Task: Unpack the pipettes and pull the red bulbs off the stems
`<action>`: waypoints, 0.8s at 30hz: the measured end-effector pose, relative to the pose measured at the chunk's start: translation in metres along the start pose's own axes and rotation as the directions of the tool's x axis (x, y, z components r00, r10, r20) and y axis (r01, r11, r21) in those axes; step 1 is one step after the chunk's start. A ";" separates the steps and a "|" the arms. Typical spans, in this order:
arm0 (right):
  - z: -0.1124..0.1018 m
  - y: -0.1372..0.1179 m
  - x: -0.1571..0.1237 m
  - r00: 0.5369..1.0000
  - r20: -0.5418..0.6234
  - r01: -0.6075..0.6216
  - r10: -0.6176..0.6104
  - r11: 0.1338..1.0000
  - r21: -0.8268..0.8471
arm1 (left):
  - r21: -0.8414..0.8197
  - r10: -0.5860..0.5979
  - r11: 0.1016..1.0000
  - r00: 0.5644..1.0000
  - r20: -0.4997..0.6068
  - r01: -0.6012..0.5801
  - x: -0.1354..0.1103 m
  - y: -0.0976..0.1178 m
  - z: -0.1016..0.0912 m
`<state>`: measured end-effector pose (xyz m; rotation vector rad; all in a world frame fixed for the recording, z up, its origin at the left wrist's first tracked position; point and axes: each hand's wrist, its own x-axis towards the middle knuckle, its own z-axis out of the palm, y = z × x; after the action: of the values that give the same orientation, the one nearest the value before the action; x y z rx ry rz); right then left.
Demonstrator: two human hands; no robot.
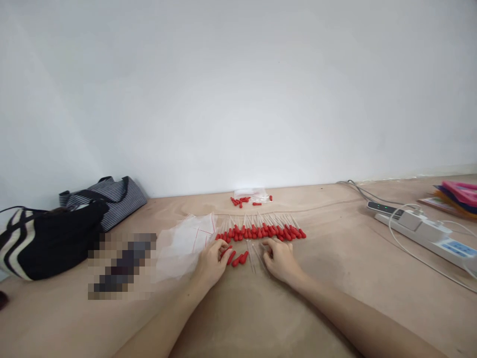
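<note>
A row of several glass droppers with red rubber bulbs (261, 229) lies side by side on the wooden table (335, 278). My left hand (212, 261) rests just below the row's left end, fingers curled over a loose red bulb (230, 257). Two more loose red bulbs (240, 258) lie beside it. My right hand (281, 258) sits palm down to the right, fingers bent and pinching at thin clear glass tubes (252, 256) lying between the hands.
A pile of clear plastic bags (186, 243) lies left of the hands. More red bulbs (244, 200) sit by the wall. Striped bags (55, 233) stand at far left, a white power strip (421, 229) with cables at right, coloured folders (458, 196) beyond.
</note>
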<state>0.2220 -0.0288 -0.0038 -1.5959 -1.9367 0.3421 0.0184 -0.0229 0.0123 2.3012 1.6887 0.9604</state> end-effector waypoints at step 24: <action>-0.025 0.033 0.000 0.823 0.222 0.479 -0.524 0.848 0.225 | -0.211 0.153 0.971 0.966 0.208 -0.109 -0.005 -0.001 -0.003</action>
<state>0.2630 -0.0251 -0.0023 -0.9123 -2.3865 0.4995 0.0155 -0.0282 0.0118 2.3115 1.3057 0.8142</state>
